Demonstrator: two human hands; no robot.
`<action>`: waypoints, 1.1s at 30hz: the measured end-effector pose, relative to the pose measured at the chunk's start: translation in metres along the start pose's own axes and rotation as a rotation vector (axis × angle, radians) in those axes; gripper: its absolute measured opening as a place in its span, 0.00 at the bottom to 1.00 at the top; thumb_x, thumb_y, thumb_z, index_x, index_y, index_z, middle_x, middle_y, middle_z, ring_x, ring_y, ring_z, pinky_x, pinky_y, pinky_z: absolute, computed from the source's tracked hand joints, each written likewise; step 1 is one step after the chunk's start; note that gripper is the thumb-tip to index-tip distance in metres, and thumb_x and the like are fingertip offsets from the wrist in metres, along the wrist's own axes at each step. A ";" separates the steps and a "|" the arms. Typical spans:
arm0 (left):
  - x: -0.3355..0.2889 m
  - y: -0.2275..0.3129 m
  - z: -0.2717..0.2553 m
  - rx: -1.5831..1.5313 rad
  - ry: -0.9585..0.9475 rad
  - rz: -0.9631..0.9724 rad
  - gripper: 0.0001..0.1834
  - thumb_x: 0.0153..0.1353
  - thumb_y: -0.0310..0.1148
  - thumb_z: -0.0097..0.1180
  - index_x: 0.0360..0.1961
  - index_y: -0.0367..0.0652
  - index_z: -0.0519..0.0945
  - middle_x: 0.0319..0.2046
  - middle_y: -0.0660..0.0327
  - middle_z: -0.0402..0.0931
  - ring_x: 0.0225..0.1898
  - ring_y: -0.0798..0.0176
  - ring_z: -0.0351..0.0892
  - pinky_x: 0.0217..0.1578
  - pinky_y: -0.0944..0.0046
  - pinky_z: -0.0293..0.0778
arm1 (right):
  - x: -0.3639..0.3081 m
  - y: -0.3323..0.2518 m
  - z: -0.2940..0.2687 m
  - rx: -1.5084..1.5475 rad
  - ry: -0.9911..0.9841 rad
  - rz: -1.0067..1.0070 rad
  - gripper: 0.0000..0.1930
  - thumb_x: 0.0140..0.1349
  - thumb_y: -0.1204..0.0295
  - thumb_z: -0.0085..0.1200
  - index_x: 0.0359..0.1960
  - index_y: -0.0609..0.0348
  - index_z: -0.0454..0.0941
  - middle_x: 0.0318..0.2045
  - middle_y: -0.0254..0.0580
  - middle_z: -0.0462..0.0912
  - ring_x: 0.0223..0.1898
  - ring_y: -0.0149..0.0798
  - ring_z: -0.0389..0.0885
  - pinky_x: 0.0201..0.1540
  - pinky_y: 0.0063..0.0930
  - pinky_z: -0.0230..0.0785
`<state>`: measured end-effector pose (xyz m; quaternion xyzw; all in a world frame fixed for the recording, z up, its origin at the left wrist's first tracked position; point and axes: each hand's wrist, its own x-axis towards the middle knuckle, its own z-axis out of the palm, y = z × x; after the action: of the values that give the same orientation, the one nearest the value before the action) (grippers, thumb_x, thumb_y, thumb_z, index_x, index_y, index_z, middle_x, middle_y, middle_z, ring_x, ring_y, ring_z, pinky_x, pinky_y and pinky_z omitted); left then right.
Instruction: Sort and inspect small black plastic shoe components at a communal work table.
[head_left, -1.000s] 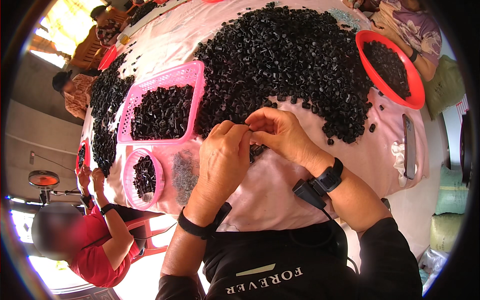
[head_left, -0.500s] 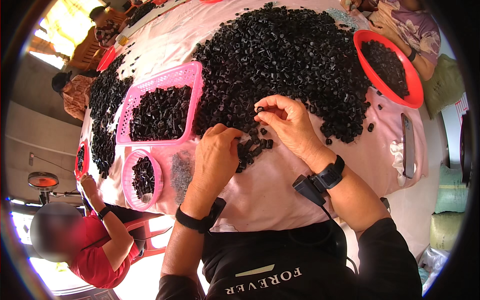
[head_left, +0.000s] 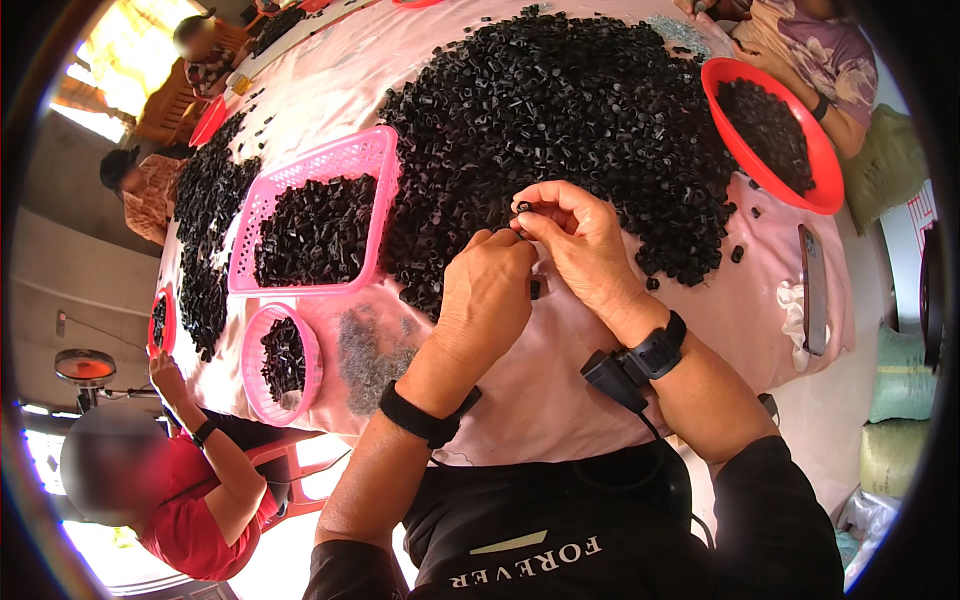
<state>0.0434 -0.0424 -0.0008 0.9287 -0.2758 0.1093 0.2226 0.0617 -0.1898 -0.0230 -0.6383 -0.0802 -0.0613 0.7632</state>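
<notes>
Between thumb and forefinger, my right hand pinches a small black plastic piece, short and rounded like a cap. My left hand has come up against it, its fingers bent together just below the piece; whatever they hold is hidden behind the knuckles. Both hands are over the near edge of a large heap of the same black pieces. A few loose ones show under my left hand. Left of that hand, a patch of small silvery bits lies on the pink cloth.
To the left stand a pink rectangular basket and a round pink basket, both holding black pieces. A red basin is at the far right, near a phone. Other people sit around the table, one in red at lower left.
My left hand has moved right and slightly up to meet my right hand, uncovering more of the silvery bits. The right hand keeps its pinch on the black piece.
</notes>
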 end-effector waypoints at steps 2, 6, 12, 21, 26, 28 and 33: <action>0.002 -0.001 0.002 0.033 -0.028 -0.034 0.11 0.49 0.19 0.61 0.34 0.42 0.86 0.31 0.54 0.81 0.38 0.45 0.81 0.39 0.49 0.78 | 0.000 0.001 -0.001 -0.009 0.008 -0.001 0.08 0.65 0.81 0.59 0.44 0.64 0.83 0.36 0.34 0.85 0.37 0.25 0.84 0.38 0.20 0.78; 0.007 -0.001 0.000 0.048 -0.072 -0.071 0.10 0.49 0.19 0.60 0.34 0.41 0.85 0.31 0.54 0.80 0.39 0.45 0.81 0.39 0.49 0.78 | 0.000 -0.002 0.001 -0.009 0.057 -0.034 0.09 0.65 0.81 0.59 0.46 0.63 0.83 0.36 0.35 0.86 0.36 0.25 0.84 0.39 0.20 0.78; 0.000 -0.011 -0.002 -0.172 0.187 -0.111 0.12 0.56 0.18 0.56 0.42 0.35 0.84 0.34 0.49 0.85 0.35 0.48 0.87 0.40 0.58 0.82 | 0.000 0.001 0.001 -0.042 0.054 -0.037 0.09 0.65 0.81 0.59 0.46 0.64 0.84 0.36 0.35 0.86 0.35 0.24 0.83 0.40 0.19 0.77; -0.005 -0.005 -0.026 -0.387 0.289 -0.277 0.13 0.65 0.18 0.57 0.50 0.36 0.82 0.38 0.57 0.87 0.39 0.67 0.87 0.41 0.67 0.81 | -0.010 0.001 0.006 0.007 -0.141 0.141 0.10 0.64 0.81 0.60 0.46 0.68 0.84 0.35 0.36 0.88 0.33 0.23 0.83 0.36 0.18 0.77; -0.005 -0.006 -0.023 -0.395 0.339 -0.253 0.12 0.64 0.18 0.58 0.49 0.37 0.81 0.36 0.55 0.87 0.36 0.62 0.88 0.38 0.65 0.81 | -0.011 -0.001 0.009 0.132 -0.159 0.198 0.11 0.64 0.81 0.61 0.48 0.67 0.82 0.37 0.39 0.87 0.36 0.26 0.85 0.38 0.19 0.79; -0.003 -0.006 -0.022 -0.389 0.359 -0.223 0.12 0.63 0.18 0.57 0.48 0.36 0.80 0.34 0.53 0.87 0.34 0.57 0.89 0.35 0.63 0.81 | -0.011 -0.001 0.008 0.192 -0.149 0.219 0.12 0.64 0.82 0.61 0.49 0.67 0.81 0.38 0.39 0.87 0.37 0.27 0.86 0.40 0.20 0.80; 0.000 -0.010 -0.024 -0.385 0.354 -0.227 0.12 0.63 0.18 0.58 0.47 0.37 0.81 0.33 0.54 0.87 0.33 0.60 0.89 0.35 0.64 0.81 | -0.010 0.002 0.009 0.180 -0.177 0.219 0.13 0.62 0.84 0.61 0.49 0.67 0.78 0.39 0.39 0.84 0.39 0.29 0.87 0.42 0.22 0.82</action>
<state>0.0467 -0.0234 0.0161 0.8607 -0.1428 0.1900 0.4502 0.0518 -0.1811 -0.0254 -0.5749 -0.0822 0.0859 0.8095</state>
